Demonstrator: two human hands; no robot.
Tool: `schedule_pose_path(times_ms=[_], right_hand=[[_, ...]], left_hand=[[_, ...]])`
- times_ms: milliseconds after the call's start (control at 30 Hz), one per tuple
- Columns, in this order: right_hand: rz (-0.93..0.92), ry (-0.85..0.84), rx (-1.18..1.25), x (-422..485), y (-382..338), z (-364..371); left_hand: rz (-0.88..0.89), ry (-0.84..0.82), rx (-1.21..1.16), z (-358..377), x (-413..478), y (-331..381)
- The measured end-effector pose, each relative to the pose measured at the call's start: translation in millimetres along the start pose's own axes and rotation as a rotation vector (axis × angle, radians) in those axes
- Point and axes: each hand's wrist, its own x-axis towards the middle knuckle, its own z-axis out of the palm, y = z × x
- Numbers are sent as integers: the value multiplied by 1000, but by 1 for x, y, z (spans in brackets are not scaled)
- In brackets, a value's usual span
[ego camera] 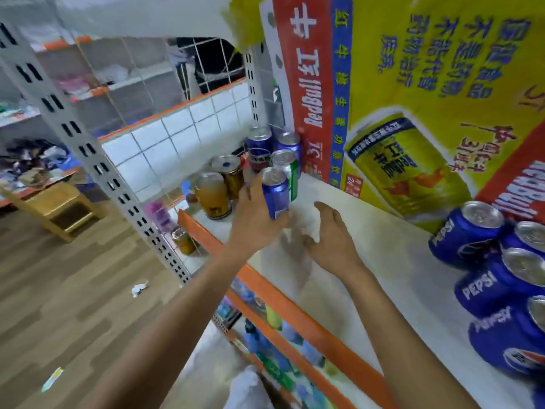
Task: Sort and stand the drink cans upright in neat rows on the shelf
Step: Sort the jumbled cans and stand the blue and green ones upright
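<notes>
Shiny blue aluminium drink can [275, 193], silver top, upright, slightly tilted, just above white shelf board [368, 249], 10 o'clock of shelf centre. Left hand [256, 219] wrapped round its lower half. Right hand [333, 240] empty, fingers loosely spread, hovering at 4 o'clock from can. Green-white can [290, 172] right behind.

Blue can [275, 193] upright, held beside green can [290, 172], shelf [368, 252]
</notes>
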Motion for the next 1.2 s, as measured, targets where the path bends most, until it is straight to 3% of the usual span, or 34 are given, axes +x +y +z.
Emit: schedule_pose_path(times_ms=[133,200,333,467,700,833,1200], right_hand=[[-57,237,-4,68,-23,8],[-111,232,-58,96,-29,8],[-194,66,-105,127,-27,12],[-149,176,47,130,-15,21],[91,394,409,100,-10,21],[126,529,508,71,-12,21],[224,832,303,-65,6,-43]], left_hand=[[40,-40,-89,-25,54,-20],[76,-140,-131,-35,75,-24],[178,-401,-77,-31,93,-23],[216,-361,-150,-20,92,-28],[235,-285,-69,-14,92,-30],[265,-276,-70,-14,89,-27],[456,-498,-126,22,32,72]])
